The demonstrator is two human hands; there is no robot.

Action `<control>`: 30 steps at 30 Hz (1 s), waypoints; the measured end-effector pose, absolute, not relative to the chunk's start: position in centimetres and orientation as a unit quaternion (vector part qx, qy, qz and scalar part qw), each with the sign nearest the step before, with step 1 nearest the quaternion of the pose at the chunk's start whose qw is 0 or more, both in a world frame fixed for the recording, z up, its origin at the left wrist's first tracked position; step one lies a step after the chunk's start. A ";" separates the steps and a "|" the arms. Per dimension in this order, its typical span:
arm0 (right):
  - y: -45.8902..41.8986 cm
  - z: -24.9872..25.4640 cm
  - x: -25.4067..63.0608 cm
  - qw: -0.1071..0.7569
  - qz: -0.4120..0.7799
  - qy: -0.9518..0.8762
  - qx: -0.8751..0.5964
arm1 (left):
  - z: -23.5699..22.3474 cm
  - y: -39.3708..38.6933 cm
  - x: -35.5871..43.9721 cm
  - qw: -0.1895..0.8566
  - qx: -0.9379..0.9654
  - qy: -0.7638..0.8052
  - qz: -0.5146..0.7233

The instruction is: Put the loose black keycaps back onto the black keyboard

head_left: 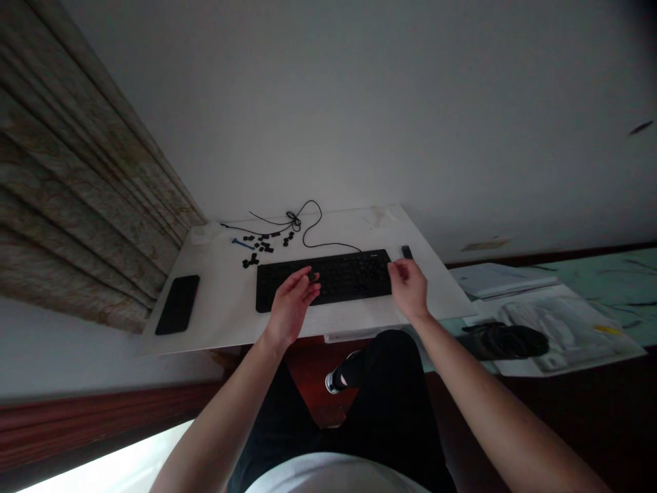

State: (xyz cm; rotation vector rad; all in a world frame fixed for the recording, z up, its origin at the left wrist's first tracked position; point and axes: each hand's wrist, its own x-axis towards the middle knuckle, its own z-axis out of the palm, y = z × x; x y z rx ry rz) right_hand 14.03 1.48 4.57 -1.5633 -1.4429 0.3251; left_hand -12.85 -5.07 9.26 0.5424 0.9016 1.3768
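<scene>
A black keyboard lies on the white table, its cable running off the back edge. Above its middle, my left hand is half closed, with a small black keycap pinched at the fingertips. At the keyboard's right end is my right hand, fingers curled together beside the edge; what they hold, if anything, is hidden. Several loose black keycaps are scattered behind the keyboard's left part. Near them lies a thin blue tool.
A black phone rests on the table's left side. The thin black cable is bundled at the back. A small dark object sits behind my right hand. Curtains hang at left; papers and a black item lie right.
</scene>
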 end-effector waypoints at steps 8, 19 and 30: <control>-4.5 10.7 3.8 0.445 0.366 -0.715 -0.395 | 9.4 -7.0 -11.6 0.645 0.281 0.366 0.609; -4.3 8.5 3.6 0.362 0.367 -0.742 -0.429 | 6.2 -7.9 -12.9 0.463 0.532 0.488 0.514; 1.8 6.9 -0.5 0.227 0.480 -0.709 -0.464 | 1.8 -5.0 -23.4 0.016 0.662 0.666 0.342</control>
